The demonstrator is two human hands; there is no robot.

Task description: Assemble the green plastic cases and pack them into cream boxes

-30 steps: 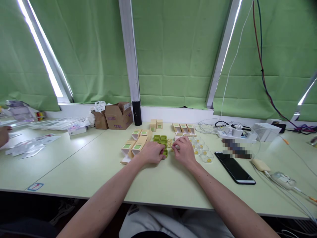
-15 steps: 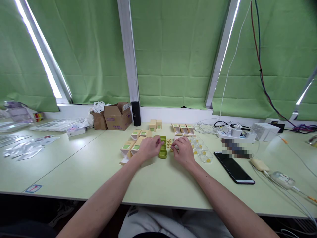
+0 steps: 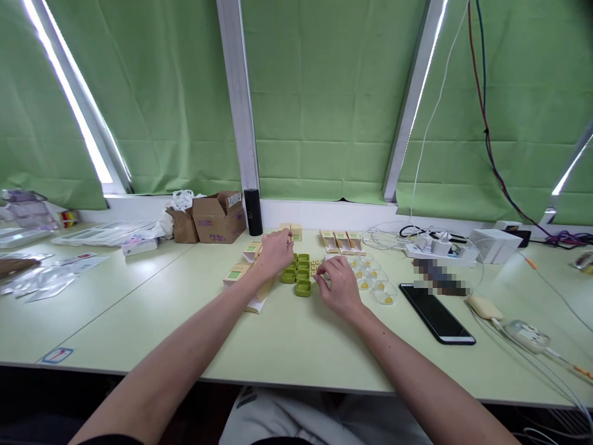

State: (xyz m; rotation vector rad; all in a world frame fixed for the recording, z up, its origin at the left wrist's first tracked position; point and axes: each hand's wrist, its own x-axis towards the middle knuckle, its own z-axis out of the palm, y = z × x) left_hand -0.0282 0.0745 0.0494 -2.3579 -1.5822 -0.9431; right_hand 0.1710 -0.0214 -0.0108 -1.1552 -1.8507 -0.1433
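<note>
My left hand (image 3: 277, 252) reaches over small tan cartons with green labels, its fingertips near the back carton (image 3: 296, 233). Whether its bent fingers touch that carton is hidden. My right hand (image 3: 340, 281) has thumb and forefinger drawn together beside a cluster of small yellow pieces (image 3: 315, 267); anything in the pinch is too small to name. Between the hands stand several olive-green square cups (image 3: 303, 288) in two rows. Left of them lie more tan cartons (image 3: 236, 273), partly behind my left arm. Clear shallow cups with yellow bits (image 3: 385, 294) stand right of my right hand.
Opened tan cartons (image 3: 341, 242) lie at the back. A phone (image 3: 436, 314), a power strip (image 3: 442, 250) and cables occupy the right. A cardboard box (image 3: 218, 217), a black cylinder (image 3: 252, 212) and plastic packets (image 3: 50, 278) are on the left.
My left hand has moved up and left from the green cups to the cartons, uncovering a second row of cups. My right hand has shifted slightly left, still pinched.
</note>
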